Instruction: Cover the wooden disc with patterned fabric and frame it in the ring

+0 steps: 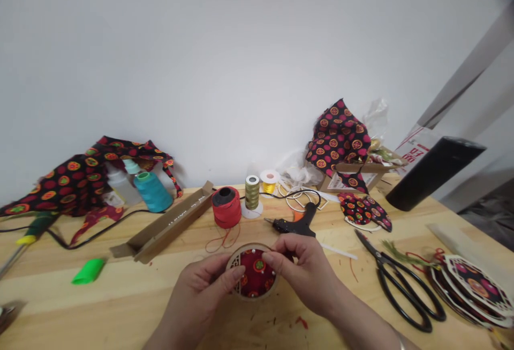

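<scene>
Both my hands hold a small round wooden frame (252, 273) filled with red patterned fabric, just above the wooden table (120, 307). My left hand (204, 288) grips its left rim with thumb and fingers. My right hand (307, 269) pinches its right rim, thumb on the fabric face. A black glue gun (297, 224) lies just behind my right hand. A red thread spool (226, 206) with loose red thread stands behind the frame.
Black scissors (401, 286) lie at the right, beside a stack of finished fabric ornaments (474, 286). A long cardboard box (168, 224), a teal spool (152, 190), a green cap (88, 271), patterned cloth (72, 176), a green spool (252, 192) and a yellow spool (269, 181) sit along the back.
</scene>
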Demonstrator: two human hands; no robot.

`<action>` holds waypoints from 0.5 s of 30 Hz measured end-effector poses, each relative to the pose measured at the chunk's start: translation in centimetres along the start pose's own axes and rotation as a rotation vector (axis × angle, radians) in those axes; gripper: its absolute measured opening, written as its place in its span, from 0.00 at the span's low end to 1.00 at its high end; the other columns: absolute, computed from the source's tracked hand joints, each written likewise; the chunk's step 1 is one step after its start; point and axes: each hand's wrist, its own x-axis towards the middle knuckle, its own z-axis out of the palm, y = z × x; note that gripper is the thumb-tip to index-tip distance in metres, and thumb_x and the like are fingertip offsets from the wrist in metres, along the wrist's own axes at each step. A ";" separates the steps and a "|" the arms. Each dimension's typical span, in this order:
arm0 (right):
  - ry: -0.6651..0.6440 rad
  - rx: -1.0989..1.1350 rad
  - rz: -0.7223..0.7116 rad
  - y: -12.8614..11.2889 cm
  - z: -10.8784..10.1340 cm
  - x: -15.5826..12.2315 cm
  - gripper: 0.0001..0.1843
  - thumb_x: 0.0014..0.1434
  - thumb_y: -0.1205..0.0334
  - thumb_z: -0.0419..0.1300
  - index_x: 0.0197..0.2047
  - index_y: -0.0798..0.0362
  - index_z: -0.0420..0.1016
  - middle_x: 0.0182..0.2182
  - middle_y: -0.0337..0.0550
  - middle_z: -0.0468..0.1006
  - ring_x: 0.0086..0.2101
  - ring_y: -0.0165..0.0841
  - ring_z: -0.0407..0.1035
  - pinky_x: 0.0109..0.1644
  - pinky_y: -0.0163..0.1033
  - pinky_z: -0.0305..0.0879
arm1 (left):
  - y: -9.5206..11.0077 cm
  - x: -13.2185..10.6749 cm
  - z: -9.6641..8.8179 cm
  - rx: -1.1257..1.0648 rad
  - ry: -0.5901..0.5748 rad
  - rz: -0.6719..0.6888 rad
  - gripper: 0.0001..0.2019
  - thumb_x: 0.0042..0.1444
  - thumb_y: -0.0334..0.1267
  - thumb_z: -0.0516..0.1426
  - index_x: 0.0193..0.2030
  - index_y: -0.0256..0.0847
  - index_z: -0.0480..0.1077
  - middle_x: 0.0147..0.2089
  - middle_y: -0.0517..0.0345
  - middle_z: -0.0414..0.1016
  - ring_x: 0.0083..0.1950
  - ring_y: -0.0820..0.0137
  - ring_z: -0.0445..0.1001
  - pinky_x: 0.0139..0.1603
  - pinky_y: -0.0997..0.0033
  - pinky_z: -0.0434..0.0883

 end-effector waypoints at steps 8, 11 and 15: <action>0.006 -0.022 0.001 0.3 0.0 0.1 0.16 0.50 0.52 0.60 0.19 0.53 0.66 0.16 0.33 0.61 0.20 0.25 0.53 0.24 0.32 0.52 | 0.0 0.1 0.2 -0.014 0.008 -0.035 0.12 0.48 0.44 0.66 0.41 0.51 0.81 0.40 0.59 0.84 0.41 0.61 0.79 0.44 0.72 0.75; 0.002 0.024 0.063 0.6 0.2 0.3 0.17 0.49 0.49 0.62 0.20 0.53 0.68 0.17 0.34 0.64 0.21 0.26 0.55 0.25 0.33 0.54 | -0.3 0.0 0.2 -0.055 0.012 -0.058 0.13 0.49 0.43 0.66 0.43 0.51 0.81 0.40 0.59 0.84 0.43 0.61 0.79 0.44 0.73 0.75; -0.039 0.081 0.111 1.2 0.2 0.6 0.23 0.48 0.42 0.63 0.25 0.56 0.74 0.21 0.38 0.70 0.23 0.27 0.58 0.27 0.33 0.56 | -0.4 0.1 0.2 -0.105 0.037 -0.115 0.14 0.47 0.44 0.67 0.42 0.47 0.81 0.37 0.58 0.84 0.38 0.63 0.79 0.38 0.73 0.75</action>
